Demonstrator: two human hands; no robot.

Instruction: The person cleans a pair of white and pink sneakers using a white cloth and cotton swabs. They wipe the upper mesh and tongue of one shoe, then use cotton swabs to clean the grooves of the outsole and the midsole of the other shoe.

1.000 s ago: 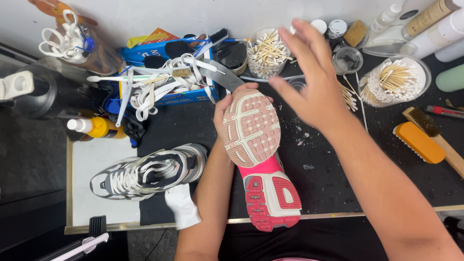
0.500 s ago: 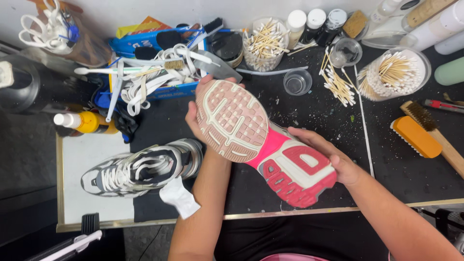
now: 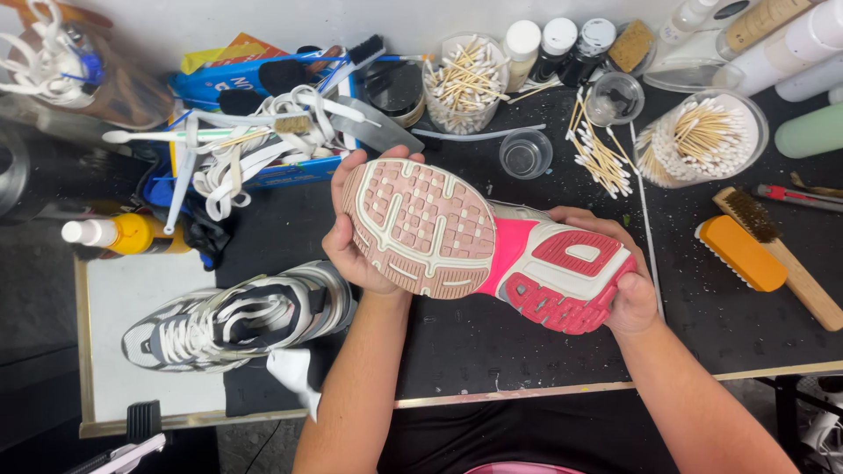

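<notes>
I hold a running shoe (image 3: 479,247) sole-up over the black work mat (image 3: 492,351), its length lying left to right. The sole is pale pink and white at the toe and bright pink at the heel. My left hand (image 3: 351,241) cups the toe end from underneath, fingertips curling over its top edge. My right hand (image 3: 630,294) grips the heel end, thumb side along the far rim. A second shoe (image 3: 237,320), grey, white and black with white laces, lies on its side to the left of my left forearm, with a white cloth (image 3: 294,373) at its heel.
A blue box (image 3: 255,132) with laces and brushes sits at the back left, near a yellow bottle (image 3: 123,235). Jars of cotton swabs (image 3: 465,83) (image 3: 702,140), small cups (image 3: 525,154), bottles and loose swabs line the back. An orange brush (image 3: 742,253) and wooden brush (image 3: 777,254) lie right.
My right hand came down from above the shoe and took hold of the heel. The shoe has swung from pointing away from me to lying sideways.
</notes>
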